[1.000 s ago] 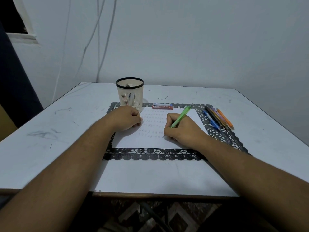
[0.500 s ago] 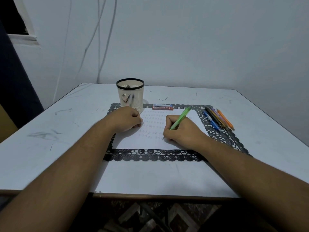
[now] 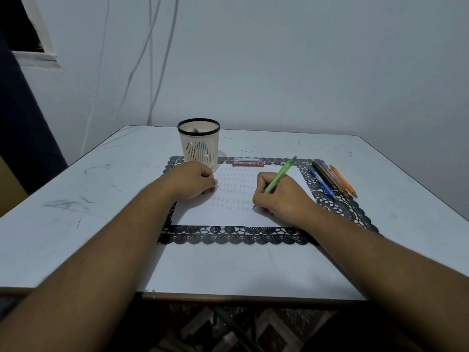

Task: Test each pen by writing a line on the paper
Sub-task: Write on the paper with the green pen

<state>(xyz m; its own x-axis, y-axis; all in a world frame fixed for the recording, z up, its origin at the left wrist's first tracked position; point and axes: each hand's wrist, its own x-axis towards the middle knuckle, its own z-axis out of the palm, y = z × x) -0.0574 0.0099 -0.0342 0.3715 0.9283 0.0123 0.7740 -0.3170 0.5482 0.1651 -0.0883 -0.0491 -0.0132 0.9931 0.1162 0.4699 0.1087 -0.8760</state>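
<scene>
At frame centre the right hand [image 3: 280,196] pinches a green pen [image 3: 278,178], tip on the paper [image 3: 228,214], while the left hand [image 3: 191,180], fingers curled, rests on the paper's left edge

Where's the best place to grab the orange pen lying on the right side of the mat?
Likely the orange pen at mid-barrel, pinched from above and its right side: it lies flat, outermost in the row of pens, so only that side is free.
</scene>
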